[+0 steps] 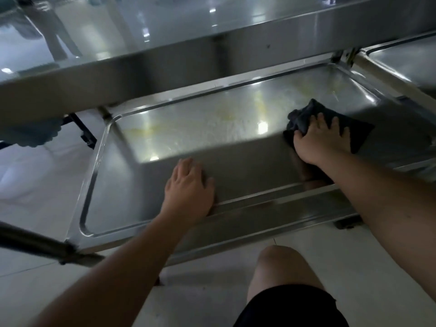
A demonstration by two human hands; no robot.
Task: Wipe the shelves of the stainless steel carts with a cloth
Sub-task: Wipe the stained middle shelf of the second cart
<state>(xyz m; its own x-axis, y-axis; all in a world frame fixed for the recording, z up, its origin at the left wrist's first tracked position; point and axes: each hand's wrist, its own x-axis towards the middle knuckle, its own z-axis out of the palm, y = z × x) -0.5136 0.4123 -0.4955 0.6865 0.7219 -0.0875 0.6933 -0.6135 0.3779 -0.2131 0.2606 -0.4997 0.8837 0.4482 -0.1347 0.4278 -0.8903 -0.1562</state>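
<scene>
Right hand [323,138] grips a dark cloth [330,123] on the lower shelf's [188,123] right side; left hand [188,187] rests flat and open at its near edge.

I see the dark grey cloth [330,125] bunched on the right part of the lower shelf [200,119], a shallow, rimmed stainless tray with yellowish streaks. The upper shelf [165,67] of the cart overhangs it, shiny and reflective.
</scene>
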